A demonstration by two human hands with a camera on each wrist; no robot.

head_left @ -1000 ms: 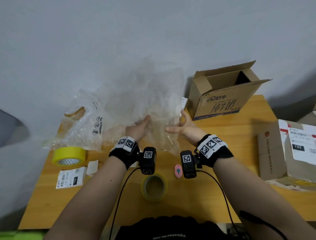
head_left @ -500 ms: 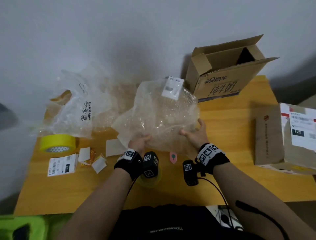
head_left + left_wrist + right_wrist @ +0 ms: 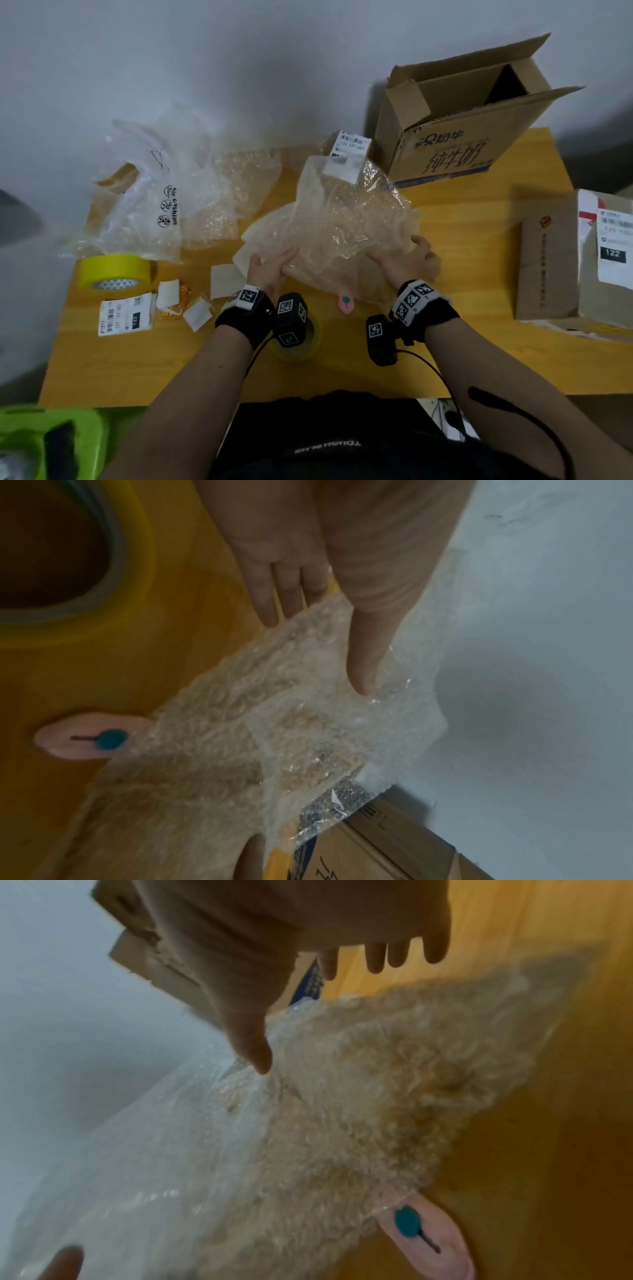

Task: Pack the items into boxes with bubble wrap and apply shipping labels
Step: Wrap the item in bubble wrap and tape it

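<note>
A crumpled sheet of clear bubble wrap (image 3: 342,222) hangs over the middle of the yellow table (image 3: 479,240), with a white label (image 3: 346,164) stuck near its top edge. My left hand (image 3: 274,263) pinches its near left edge, thumb on top and fingers underneath (image 3: 318,642). My right hand (image 3: 416,251) grips the right edge, its thumb pressed on the wrap (image 3: 308,1010). An open cardboard box (image 3: 462,144) stands at the back right. A sealed box (image 3: 579,260) carrying a shipping label sits at the far right.
A yellow tape roll (image 3: 113,270) and a loose shipping label (image 3: 125,317) lie at the left, with paper scraps (image 3: 191,305). An air-cushion bag (image 3: 144,209) lies behind them. A second tape roll (image 3: 301,346) and a pink cutter (image 3: 346,303) sit near my wrists.
Both hands have brought the bubble wrap down from in front of the wall to just above the table, and the right hand has shifted out to the sheet's right edge.
</note>
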